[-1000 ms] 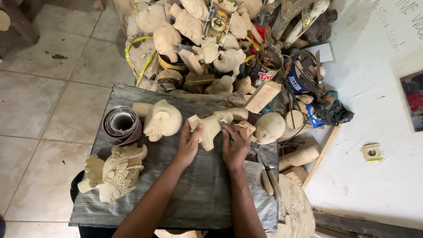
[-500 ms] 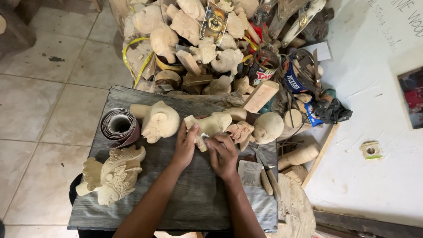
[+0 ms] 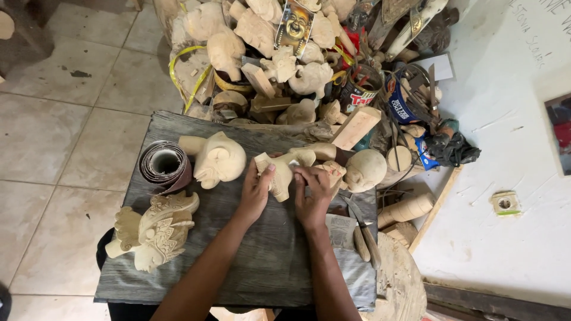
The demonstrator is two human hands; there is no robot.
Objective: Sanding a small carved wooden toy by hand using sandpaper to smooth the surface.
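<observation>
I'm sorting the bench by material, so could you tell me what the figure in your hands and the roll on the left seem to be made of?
The small figure looks like pale, unfinished carved wood: matte, no paint. The roll appears to be sandpaper, brownish, coiled, though I can't be sure.

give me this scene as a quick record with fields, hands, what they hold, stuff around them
left hand: left hand grips the pale wood carving from its left side
right hand: right hand presses on the same carving from the right
surface: dark wooden board
left of hands: round carved head, sandpaper roll, ornate crested carving
right of hands: smooth wooden ball head, knife
behind: pile of unfinished carvings
</observation>
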